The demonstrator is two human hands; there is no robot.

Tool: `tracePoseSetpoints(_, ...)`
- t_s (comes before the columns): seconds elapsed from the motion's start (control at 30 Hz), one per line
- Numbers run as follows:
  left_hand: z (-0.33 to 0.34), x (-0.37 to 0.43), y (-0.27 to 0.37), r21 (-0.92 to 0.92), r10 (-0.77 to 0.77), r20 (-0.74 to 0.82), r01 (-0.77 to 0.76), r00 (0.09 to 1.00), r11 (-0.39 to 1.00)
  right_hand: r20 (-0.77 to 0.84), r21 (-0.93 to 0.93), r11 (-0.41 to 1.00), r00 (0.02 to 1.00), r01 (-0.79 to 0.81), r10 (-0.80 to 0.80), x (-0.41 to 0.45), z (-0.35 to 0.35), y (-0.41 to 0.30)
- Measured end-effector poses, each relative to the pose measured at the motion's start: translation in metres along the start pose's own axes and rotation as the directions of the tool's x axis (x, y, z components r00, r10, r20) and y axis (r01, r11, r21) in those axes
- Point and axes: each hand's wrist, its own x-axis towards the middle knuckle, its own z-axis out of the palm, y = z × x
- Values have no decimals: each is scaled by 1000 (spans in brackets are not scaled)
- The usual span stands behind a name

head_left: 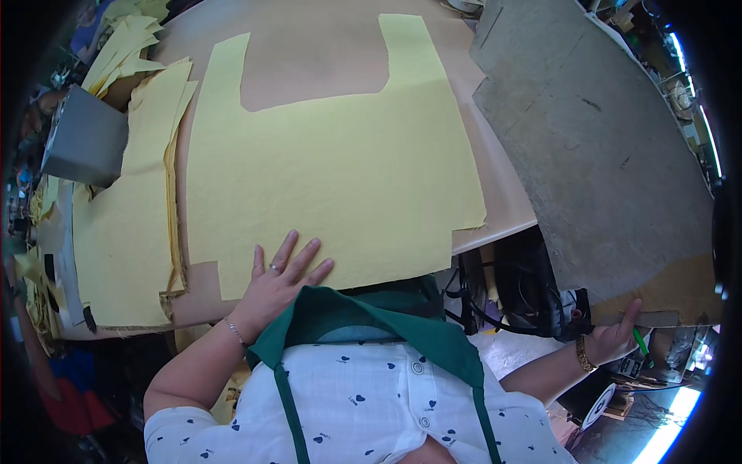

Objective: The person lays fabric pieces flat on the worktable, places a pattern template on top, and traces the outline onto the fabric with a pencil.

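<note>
A large yellow fabric piece [336, 174] with a deep cutout at its far edge lies flat on the pale tabletop [504, 191]. My left hand [284, 272], with a ring, rests on its near edge with fingers spread and nothing held. Out to the right, away from the table, my right hand [617, 339] has its thumb up and a thin green object [643, 348] at its fingers; what this is cannot be told. A stack of yellow fabric pieces [127, 232] lies left of the large piece.
A grey block [87, 139] presses against the stack's left side. More yellow pieces [124, 52] are heaped at the far left. A grey board [597, 133] stretches along the right. Below the table's right edge sits a black bag [524, 284]. At the left rim, another person's arm [37, 348] shows.
</note>
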Motion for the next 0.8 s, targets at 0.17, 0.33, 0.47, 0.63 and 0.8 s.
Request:
tracePoseSetpoints(0.17, 7, 20, 8, 69, -38, -139, 48, 990, 996, -68, 50, 990, 989, -130, 133, 11, -16, -6)
tracePoseSetpoints(0.33, 5, 40, 7, -65, -64, -187, 52, 980, 996, -29, 152, 983, 994, -101, 106, 11, -9, -19)
tracePoseSetpoints(0.47, 0, 62, 18, -2, -89, -228, 91, 970, 996, -20, 166, 978, 991, -129, 134, 14, -15, -21)
tracePoseSetpoints(0.63, -12, 48, 15, -57, -52, -108, 46, 993, 997, 34, 206, 969, 991, -136, 132, 17, -36, -23)
tracePoseSetpoints(0.8, -10, 14, -22, -19, -119, -84, 117, 989, 993, 87, 321, 928, 982, -187, 168, 15, -45, -31)
